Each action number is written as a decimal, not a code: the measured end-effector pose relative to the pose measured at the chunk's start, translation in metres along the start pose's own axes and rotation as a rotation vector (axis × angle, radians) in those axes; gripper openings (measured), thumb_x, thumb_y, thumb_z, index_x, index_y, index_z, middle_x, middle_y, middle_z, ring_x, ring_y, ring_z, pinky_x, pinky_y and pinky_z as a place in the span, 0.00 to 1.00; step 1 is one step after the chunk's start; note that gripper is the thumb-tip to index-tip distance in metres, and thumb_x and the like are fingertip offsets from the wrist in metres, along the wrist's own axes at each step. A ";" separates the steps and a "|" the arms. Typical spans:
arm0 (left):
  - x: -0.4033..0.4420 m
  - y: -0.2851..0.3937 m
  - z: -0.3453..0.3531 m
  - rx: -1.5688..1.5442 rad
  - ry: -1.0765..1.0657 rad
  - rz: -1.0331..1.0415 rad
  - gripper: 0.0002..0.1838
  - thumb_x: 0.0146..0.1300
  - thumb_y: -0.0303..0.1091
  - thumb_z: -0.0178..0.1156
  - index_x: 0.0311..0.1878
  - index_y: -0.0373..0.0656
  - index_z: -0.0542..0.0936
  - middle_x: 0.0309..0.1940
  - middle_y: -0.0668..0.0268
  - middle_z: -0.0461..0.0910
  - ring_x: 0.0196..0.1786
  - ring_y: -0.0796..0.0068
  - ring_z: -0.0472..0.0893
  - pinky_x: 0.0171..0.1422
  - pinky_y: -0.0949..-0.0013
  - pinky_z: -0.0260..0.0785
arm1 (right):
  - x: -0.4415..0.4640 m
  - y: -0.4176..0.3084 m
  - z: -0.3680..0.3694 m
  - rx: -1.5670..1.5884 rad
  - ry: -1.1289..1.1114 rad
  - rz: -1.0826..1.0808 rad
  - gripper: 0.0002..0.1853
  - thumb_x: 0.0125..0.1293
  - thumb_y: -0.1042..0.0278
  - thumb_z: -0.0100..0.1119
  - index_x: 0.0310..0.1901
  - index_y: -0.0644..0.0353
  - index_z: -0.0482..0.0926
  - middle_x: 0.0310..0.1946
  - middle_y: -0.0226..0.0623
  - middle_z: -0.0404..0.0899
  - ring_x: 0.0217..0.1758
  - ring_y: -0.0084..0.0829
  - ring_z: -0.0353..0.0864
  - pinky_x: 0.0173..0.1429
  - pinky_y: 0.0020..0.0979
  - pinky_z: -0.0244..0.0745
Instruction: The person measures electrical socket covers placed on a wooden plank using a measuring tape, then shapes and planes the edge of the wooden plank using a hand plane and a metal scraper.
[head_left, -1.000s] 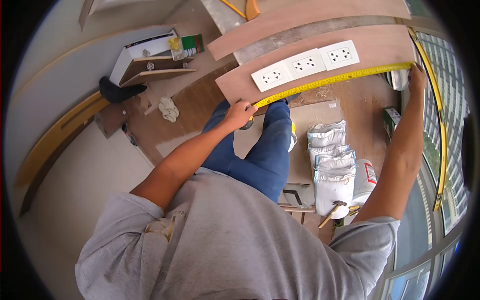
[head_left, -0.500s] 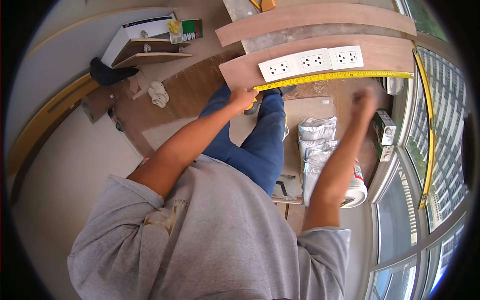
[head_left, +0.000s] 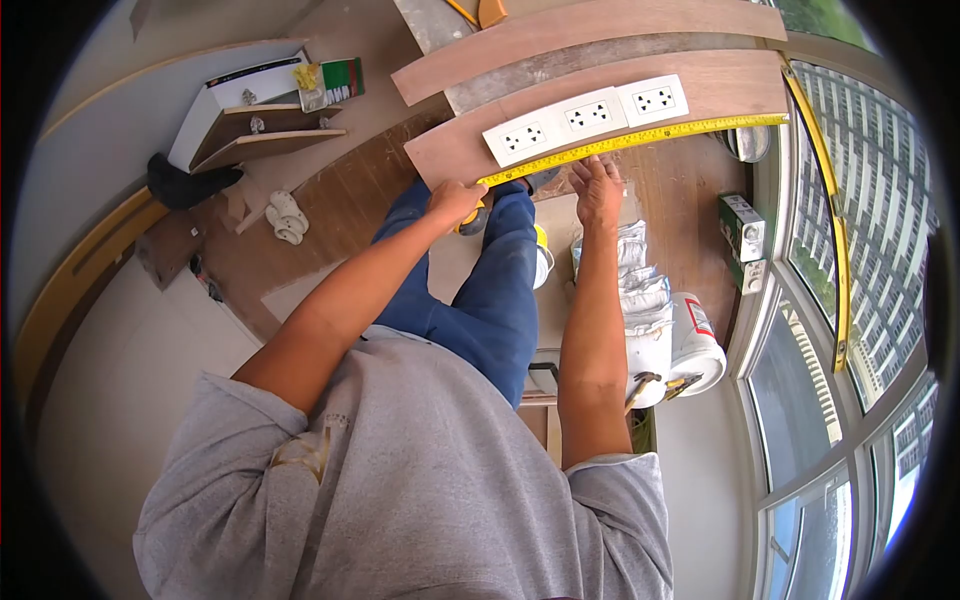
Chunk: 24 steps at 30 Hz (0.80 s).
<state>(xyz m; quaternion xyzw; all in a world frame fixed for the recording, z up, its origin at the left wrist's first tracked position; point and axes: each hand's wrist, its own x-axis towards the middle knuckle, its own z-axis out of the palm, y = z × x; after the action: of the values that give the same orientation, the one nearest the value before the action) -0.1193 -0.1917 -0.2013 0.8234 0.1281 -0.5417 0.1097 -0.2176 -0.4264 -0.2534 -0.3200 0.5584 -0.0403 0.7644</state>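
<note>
A yellow tape measure point(head_left: 630, 138) lies stretched along the near edge of a wooden board point(head_left: 450, 150). My left hand point(head_left: 455, 202) is closed around the tape's case at the board's left end. Just below the middle of the blade is my right hand point(head_left: 598, 190), fingers apart and raised toward the board's edge, with nothing visible in it. Whether its fingertips touch the tape is unclear. Three white double socket plates point(head_left: 588, 117) sit in a row on the board, directly above the blade.
A second curved board point(head_left: 580, 35) lies beyond. At right, a yellow level point(head_left: 838, 225) leans by the window, with small boxes point(head_left: 741, 228) below. A white bucket point(head_left: 697, 350), a hammer point(head_left: 643, 388) and stacked white packs point(head_left: 645, 300) stand near my right arm.
My right hand has left the far right end of the tape and moved left to the blade's middle. My left hand stays on the case. The view has shifted slightly.
</note>
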 end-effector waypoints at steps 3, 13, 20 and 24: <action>0.009 -0.009 0.008 0.009 0.059 0.058 0.33 0.66 0.59 0.61 0.41 0.28 0.87 0.39 0.46 0.87 0.44 0.54 0.87 0.50 0.56 0.75 | 0.003 0.000 -0.001 0.141 0.018 0.017 0.15 0.73 0.64 0.61 0.56 0.62 0.76 0.41 0.33 0.84 0.37 0.24 0.83 0.40 0.28 0.79; 0.008 -0.011 0.004 0.026 0.030 0.092 0.34 0.67 0.60 0.60 0.41 0.27 0.86 0.38 0.45 0.87 0.43 0.53 0.87 0.49 0.56 0.76 | 0.016 -0.017 -0.008 0.093 0.069 0.019 0.22 0.76 0.57 0.57 0.63 0.63 0.74 0.48 0.40 0.83 0.45 0.33 0.83 0.51 0.37 0.79; 0.007 -0.010 0.002 -0.004 0.010 0.127 0.33 0.68 0.59 0.59 0.41 0.28 0.86 0.36 0.46 0.86 0.42 0.54 0.87 0.48 0.56 0.76 | 0.012 -0.023 -0.005 0.278 0.031 0.018 0.21 0.77 0.55 0.55 0.61 0.62 0.75 0.48 0.38 0.81 0.47 0.33 0.80 0.57 0.38 0.76; 0.014 -0.012 0.004 -0.004 0.012 0.102 0.33 0.67 0.58 0.61 0.40 0.27 0.86 0.35 0.47 0.86 0.40 0.57 0.87 0.46 0.57 0.76 | 0.035 -0.024 -0.010 0.216 0.164 0.016 0.17 0.76 0.55 0.55 0.56 0.58 0.77 0.42 0.35 0.81 0.38 0.31 0.79 0.45 0.34 0.78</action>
<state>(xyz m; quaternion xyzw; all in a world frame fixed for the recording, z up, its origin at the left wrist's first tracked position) -0.1217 -0.1809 -0.2159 0.8319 0.0875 -0.5304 0.1380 -0.2061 -0.4640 -0.2711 -0.2270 0.6138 -0.1198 0.7465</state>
